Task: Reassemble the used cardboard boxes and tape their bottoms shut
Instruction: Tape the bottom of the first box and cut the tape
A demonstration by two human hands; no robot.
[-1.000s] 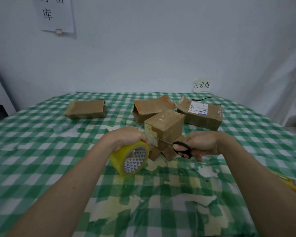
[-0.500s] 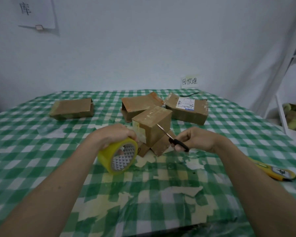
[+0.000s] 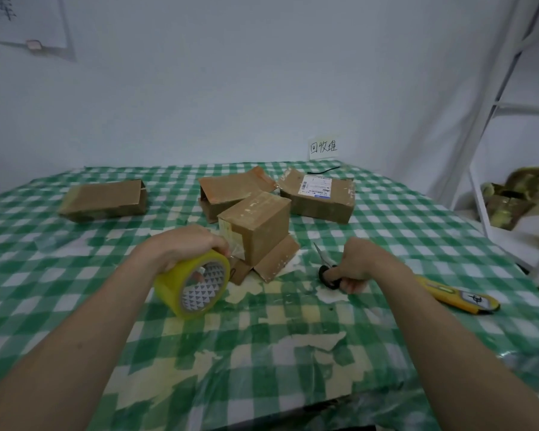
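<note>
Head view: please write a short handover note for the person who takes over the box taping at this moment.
Left hand: grips the yellow tape roll, held close against the upright box.
Right hand: holds the scissors low at the tablecloth, to the right of that box and clear of it.
The upright box stands with its flaps spread below. Whether its tape is cut, I cannot tell.
Three more boxes lie behind: left box, middle box, labelled box. At least the middle one has an open end.
A yellow utility knife lies at the right.

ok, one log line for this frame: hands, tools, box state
left hand: grips yellow tape roll | right hand: holds black-handled scissors at tablecloth | upright brown cardboard box: flaps splayed
</note>
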